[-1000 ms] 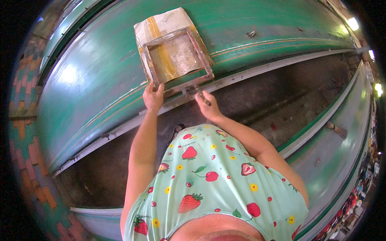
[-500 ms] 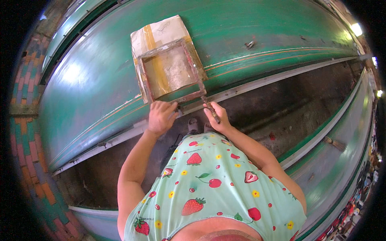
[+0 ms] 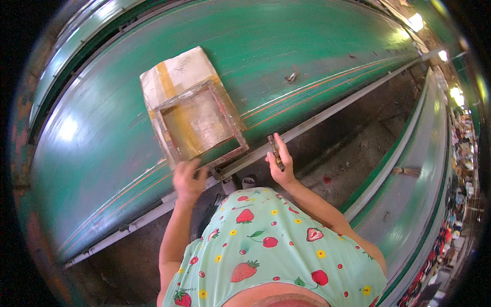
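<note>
A worn reddish-brown rectangular frame (image 3: pixel 221 103) lies on a white board (image 3: pixel 193 62) with yellow-brown tape, its near edge reaching past the board. The board and green surface show inside it. My left hand (image 3: pixel 189 180) is at the frame's near left corner; motion smears its fingers, and I cannot tell whether they touch it. Apart from the frame, to the right of its near right corner, my right hand (image 3: pixel 283 166) is closed around a short, dark, stick-like tool (image 3: pixel 276 153). The tool's exact kind is unclear.
The board lies on a long green table (image 3: pixel 107 153) with a pale metal rail (image 3: pixel 312 118) along its near edge. A small crumpled scrap (image 3: pixel 291 77) lies farther right on it. Behind me to the right, a brush-like bundle (image 3: pixel 407 171) rests on another green table (image 3: pixel 378 220).
My right hand has drawn the tool away from the frame's near right corner. My left hand is now moving at the near left corner. The whole view has shifted and turned.
</note>
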A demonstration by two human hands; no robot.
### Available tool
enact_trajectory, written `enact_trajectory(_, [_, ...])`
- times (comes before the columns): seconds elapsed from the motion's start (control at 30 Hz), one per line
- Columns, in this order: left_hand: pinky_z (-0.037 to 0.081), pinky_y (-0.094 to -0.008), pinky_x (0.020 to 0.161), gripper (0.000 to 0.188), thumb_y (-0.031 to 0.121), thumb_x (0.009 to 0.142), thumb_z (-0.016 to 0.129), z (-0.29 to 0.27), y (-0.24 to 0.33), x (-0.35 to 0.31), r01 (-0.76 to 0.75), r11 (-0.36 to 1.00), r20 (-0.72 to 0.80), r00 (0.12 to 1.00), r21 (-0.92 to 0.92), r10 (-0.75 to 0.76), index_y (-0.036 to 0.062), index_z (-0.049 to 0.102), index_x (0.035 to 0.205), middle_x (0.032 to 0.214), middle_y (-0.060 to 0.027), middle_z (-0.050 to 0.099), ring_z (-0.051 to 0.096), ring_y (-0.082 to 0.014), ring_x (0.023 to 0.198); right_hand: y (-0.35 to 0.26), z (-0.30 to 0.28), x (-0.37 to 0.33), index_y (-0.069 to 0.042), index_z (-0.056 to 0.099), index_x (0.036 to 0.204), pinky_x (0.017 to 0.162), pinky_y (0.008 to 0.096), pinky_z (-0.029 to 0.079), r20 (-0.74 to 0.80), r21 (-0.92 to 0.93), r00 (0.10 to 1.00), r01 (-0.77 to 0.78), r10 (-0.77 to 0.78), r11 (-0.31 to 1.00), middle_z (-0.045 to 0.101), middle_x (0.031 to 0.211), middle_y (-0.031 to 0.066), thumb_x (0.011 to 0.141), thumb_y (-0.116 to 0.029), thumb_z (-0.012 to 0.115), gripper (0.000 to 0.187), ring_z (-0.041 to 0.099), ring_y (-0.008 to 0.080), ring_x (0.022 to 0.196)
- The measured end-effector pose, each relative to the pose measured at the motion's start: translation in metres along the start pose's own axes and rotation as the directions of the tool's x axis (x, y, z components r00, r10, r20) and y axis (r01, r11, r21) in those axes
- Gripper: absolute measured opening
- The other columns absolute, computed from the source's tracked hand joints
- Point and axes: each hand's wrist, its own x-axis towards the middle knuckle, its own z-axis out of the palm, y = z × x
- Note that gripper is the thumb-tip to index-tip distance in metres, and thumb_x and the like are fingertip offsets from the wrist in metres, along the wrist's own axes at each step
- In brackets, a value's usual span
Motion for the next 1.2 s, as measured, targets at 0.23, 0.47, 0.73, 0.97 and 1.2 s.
enact_trajectory(0.23, [0.054,-0.0429,0.068,0.039,0.027,0.087,0.088,-0.014,-0.052,-0.012,0.621,0.784,0.059,0.782,0.005,-0.620,0.0005,0.078,0.114,0.081,-0.0119,0.069,0.064,-0.0242,0.071,0.000,-0.009,0.035,-0.005,0.079,0.129,0.077,0.0383,0.060,0.087,-0.171,0.988,0.142,-0.129,0.975,0.076,0.102,0.0155,0.107,0.001,0.067,0.026,0.077,0.0305,0.087])
enact_trajectory(0.47, [0.041,-0.0368,0.058,0.024,0.018,0.087,0.079,-0.042,-0.048,0.037,0.635,0.772,0.170,0.763,-0.017,-0.624,-0.0010,0.077,0.101,0.065,-0.0016,0.055,0.047,-0.0122,0.061,0.027,-0.053,0.131,-0.013,0.078,0.133,0.082,0.0484,0.064,0.180,-0.682,0.969,0.247,-0.169,0.689,0.072,0.110,0.0159,0.102,-0.018,0.076,0.031,0.077,0.0371,0.097])
enact_trajectory(0.73, [0.042,-0.0342,0.060,0.027,0.018,0.088,0.079,0.052,0.011,0.097,0.621,0.783,0.159,0.771,0.033,-0.617,0.0003,0.079,0.108,0.067,-0.0012,0.056,0.051,-0.0104,0.065,0.100,-0.099,0.306,-0.014,0.074,0.139,0.080,0.0538,0.065,0.297,-0.791,0.953,0.285,-0.068,0.542,0.067,0.132,0.0145,0.104,-0.026,0.077,0.037,0.079,0.0393,0.102])
enact_trajectory(0.97, [0.040,-0.0345,0.058,0.029,0.019,0.087,0.085,0.199,0.086,0.130,0.678,0.727,0.165,0.734,-0.112,-0.659,-0.0028,0.077,0.104,0.067,-0.0009,0.054,0.047,-0.0101,0.062,0.173,-0.169,0.382,-0.015,0.070,0.112,0.078,0.0571,0.063,0.371,-0.751,0.928,0.320,-0.032,0.578,0.065,0.126,0.0135,0.101,-0.020,0.076,0.014,0.078,0.0414,0.098])
enact_trajectory(1.2, [0.045,-0.0404,0.061,0.044,0.030,0.084,0.091,0.308,0.131,0.137,0.639,0.768,0.157,0.764,-0.044,-0.626,-0.0058,0.067,0.094,0.068,-0.0097,0.056,0.053,-0.0203,0.064,0.240,-0.285,0.446,-0.014,0.075,0.128,0.089,0.0540,0.064,0.193,-0.735,0.980,0.176,-0.048,0.655,0.069,0.135,0.0138,0.100,-0.025,0.080,0.030,0.077,0.0433,0.108])
